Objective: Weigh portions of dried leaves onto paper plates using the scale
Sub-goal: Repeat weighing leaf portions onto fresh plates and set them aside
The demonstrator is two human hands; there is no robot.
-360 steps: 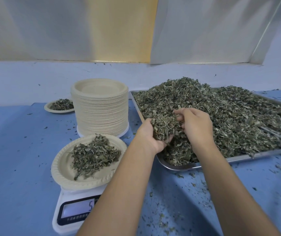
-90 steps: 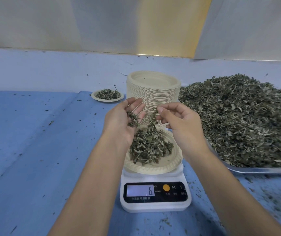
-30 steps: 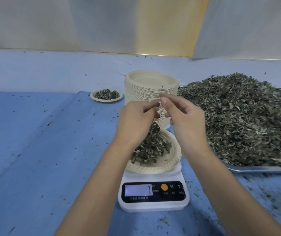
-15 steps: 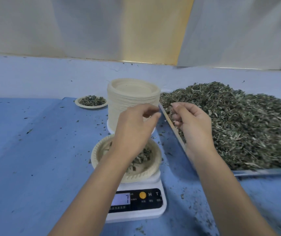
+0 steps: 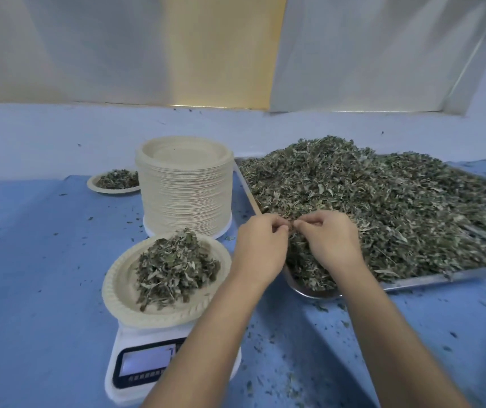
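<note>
From the head camera, both hands meet over the near left corner of a shallow metal tray (image 5: 441, 278). The left hand (image 5: 260, 248) and the right hand (image 5: 328, 242) are knuckles-up. Their fingers (image 5: 277, 226) are curled in with the tips pressed together, pinching a small bit of the dried leaves (image 5: 382, 201); the bit itself is too small to make out.

Those leaves lie in a broad, loose heap, grey-green, crumpled and flaky, mounded above the shiny rim. The tray's left edge runs away from the person, and its near edge runs off to the right, out of view.

Just left of the tray a white scale (image 5: 130, 343) stands on the blue desk (image 5: 30, 275), its display end towards the person. On it sits a round, cream paper plate (image 5: 115, 290) with a ribbed rim, and a cone-shaped portion (image 5: 177, 266) of the same leaves is piled on it. The left forearm crosses the right part of the display, so the reading cannot be told.

Behind the scale rises a tall, neat stack of plates (image 5: 185, 195). Farther back and to the left is another filled plate (image 5: 94, 185). Leaf crumbs speckle the desk, thickest near the tray. Pale, smooth panels (image 5: 118, 48) form the wall behind.
</note>
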